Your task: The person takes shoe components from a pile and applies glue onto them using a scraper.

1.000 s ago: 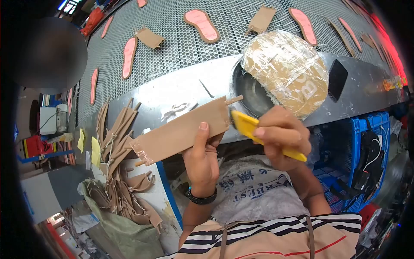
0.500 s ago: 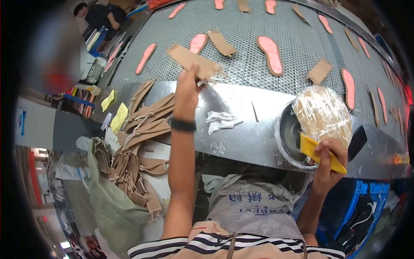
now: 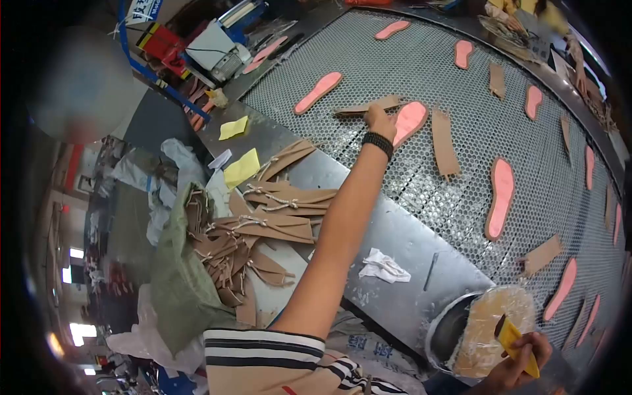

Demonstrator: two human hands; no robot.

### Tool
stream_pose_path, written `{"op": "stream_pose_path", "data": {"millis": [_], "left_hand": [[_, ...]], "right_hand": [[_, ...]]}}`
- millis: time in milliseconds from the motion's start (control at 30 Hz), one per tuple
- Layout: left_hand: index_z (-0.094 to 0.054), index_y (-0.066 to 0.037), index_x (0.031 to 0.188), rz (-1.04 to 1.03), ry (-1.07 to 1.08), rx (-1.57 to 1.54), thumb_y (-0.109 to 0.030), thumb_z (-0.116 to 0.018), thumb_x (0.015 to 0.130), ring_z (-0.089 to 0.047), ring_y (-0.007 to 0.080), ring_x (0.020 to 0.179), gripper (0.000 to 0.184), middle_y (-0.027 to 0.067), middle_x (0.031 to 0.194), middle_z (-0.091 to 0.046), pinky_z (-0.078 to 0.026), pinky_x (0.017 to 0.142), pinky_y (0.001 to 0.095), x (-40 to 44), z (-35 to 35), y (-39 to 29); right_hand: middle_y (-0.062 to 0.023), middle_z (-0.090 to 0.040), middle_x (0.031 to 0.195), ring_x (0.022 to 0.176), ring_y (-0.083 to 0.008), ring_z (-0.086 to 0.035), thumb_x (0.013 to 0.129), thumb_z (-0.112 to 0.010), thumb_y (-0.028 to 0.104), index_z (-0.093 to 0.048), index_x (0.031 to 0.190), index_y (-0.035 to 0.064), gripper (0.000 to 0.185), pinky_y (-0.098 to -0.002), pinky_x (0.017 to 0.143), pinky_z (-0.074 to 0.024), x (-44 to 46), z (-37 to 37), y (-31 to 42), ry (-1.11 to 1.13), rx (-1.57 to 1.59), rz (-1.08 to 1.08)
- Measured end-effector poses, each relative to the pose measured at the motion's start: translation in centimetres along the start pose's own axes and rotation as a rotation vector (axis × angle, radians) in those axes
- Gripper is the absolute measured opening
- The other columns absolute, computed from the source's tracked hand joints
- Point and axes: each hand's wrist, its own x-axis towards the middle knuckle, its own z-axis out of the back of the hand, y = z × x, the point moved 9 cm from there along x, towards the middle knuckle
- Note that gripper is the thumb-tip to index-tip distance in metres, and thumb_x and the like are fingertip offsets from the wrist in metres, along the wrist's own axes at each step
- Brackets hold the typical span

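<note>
My left hand (image 3: pixel 380 120) reaches over a metal mesh belt (image 3: pixel 395 62), its fingers closed on a tan fabric strip (image 3: pixel 366 106) with frayed ends. That strip lies low over the mesh, beside a pink insole (image 3: pixel 411 120). Down at the lower right, my right hand (image 3: pixel 524 361) grips a yellow flat-handled tool (image 3: pixel 517 345) with a dark end. It is over a round metal bowl (image 3: pixel 432 349) and a plastic-wrapped tan lid or board (image 3: pixel 484 329) that covers part of it. What the tool's dark end is made of I cannot make out.
More pink insoles (image 3: pixel 500 197) and tan strips (image 3: pixel 445 143) are spread along the belt. On the metal ledge lie a crumpled white cloth (image 3: pixel 384 266) and yellow paper (image 3: pixel 241 168). Bundled tan strips (image 3: pixel 263 227) hang over a green sack (image 3: pixel 181 289) at left.
The view has turned and shifted left. My left hand has carried the tan strip farther out over the belt, beside a pink insole. My right hand still holds the yellow tool by the bowl.
</note>
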Motion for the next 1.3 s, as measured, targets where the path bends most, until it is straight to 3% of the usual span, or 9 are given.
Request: {"op": "stream_pose_path", "data": {"millis": [100,233,367,500,633,767,867,1100,1300], "left_hand": [[-0.057,0.004,0.108,-0.036,-0.102,-0.004,-0.01,-0.048,0.091,-0.049,0.0217,0.058,0.024,0.0145,0.081,-0.05,-0.051,0.052,0.038,-9.6,-1.9,-4.4],[-0.056,0.002,0.098,-0.243,-0.039,0.204,-0.008,-0.05,0.093,-0.055,0.0193,0.066,0.013,0.0106,0.085,-0.053,-0.054,0.063,0.0389,-13.6,-1.4,-10.9],[-0.062,0.002,0.093,-0.889,0.144,0.227,-0.007,-0.05,0.095,-0.06,0.0158,0.09,0.015,0.0091,0.097,-0.063,-0.055,0.072,0.0331,-25.4,-0.1,-19.1],[-0.066,0.002,0.096,-0.881,0.219,0.315,-0.003,-0.047,0.092,-0.061,0.0143,0.086,0.02,0.0071,0.098,-0.066,-0.05,0.074,0.0295,-38.0,5.7,-16.3],[-0.066,-0.002,0.103,-0.514,1.076,0.783,0.007,-0.049,0.081,-0.059,0.0153,0.083,0.029,0.007,0.094,-0.065,-0.048,0.077,0.0301,-55.3,9.0,-12.0],[-0.068,-0.006,0.117,-0.257,2.026,0.377,-0.028,-0.069,0.093,-0.051,0.0311,0.116,0.032,0.0153,0.132,-0.054,-0.046,0.091,0.0426,-75.1,17.0,-15.9],[-0.065,-0.011,0.127,-0.303,2.09,0.151,-0.037,-0.059,0.1,-0.043,0.039,0.129,0.038,0.0157,0.14,-0.051,-0.036,0.104,0.0539,-79.0,21.0,-17.9],[-0.065,-0.009,0.122,-0.982,2.024,0.286,-0.029,-0.06,0.097,-0.049,0.0365,0.125,0.033,0.0158,0.14,-0.052,-0.037,0.103,0.052,-81.1,20.4,-23.1],[-0.062,-0.011,0.11,-1.56,1.404,0.518,-0.027,-0.075,0.08,-0.056,0.0369,0.117,0.036,0.0148,0.132,-0.059,-0.049,0.087,0.0494,-73.0,17.8,-25.0]], "right_hand": [[-0.0166,-0.062,0.086,0.076,-0.0223,-0.059,0.086,-0.064,0.006,-0.061,0.1,-0.0068,0.019,-0.0313,0.072,-0.0472,2.7,-0.7,1.3,0.01,-0.06,-0.084],[-0.0065,-0.056,0.087,0.077,-0.0127,-0.058,0.096,-0.058,0.015,-0.057,0.112,0.0024,0.02,-0.0261,0.081,-0.0471,2.4,5.9,-6.0,0.379,-0.054,-0.038],[-0.0139,-0.059,0.081,0.063,-0.0186,-0.054,0.084,-0.067,0.009,-0.06,0.095,-0.0072,0.021,-0.0292,0.056,-0.0429,-0.6,2.8,-0.9,-0.081,-0.07,0.067],[-0.0116,-0.057,0.078,0.056,-0.0171,-0.049,0.085,-0.068,0.009,-0.058,0.094,-0.0057,0.02,-0.0299,0.046,-0.0393,-7.2,7.9,1.4,-0.002,0.1,0.205],[-0.011,-0.056,0.077,0.054,-0.0167,-0.048,0.085,-0.068,0.008,-0.058,0.093,-0.0047,0.018,-0.0307,0.045,-0.0388,-13.1,10.8,5.4,-0.065,0.078,0.389],[-0.0133,-0.058,0.079,0.055,-0.0218,-0.051,0.087,-0.07,0.012,-0.053,0.113,-0.0045,0.035,-0.0308,0.046,-0.0417,-15.7,12.8,6.0,0.002,-0.017,0.272],[-0.004,-0.056,0.098,0.082,-0.0116,-0.054,0.094,-0.059,0.006,-0.057,0.123,0.0,0.03,-0.0254,0.08,-0.043,-16.8,11.7,7.3,-0.069,-0.125,0.122],[-0.0027,-0.056,0.105,0.099,-0.0129,-0.055,0.094,-0.059,0.006,-0.056,0.13,-0.0011,0.037,-0.0282,0.09,-0.0467,-16.7,9.1,9.9,0.049,-0.056,0.323],[-0.0058,-0.057,0.104,0.102,-0.0171,-0.055,0.093,-0.061,0.011,-0.057,0.125,-0.0037,0.036,-0.032,0.097,-0.0437,-11.7,16.0,15.2,-0.136,-0.219,0.651]]}}
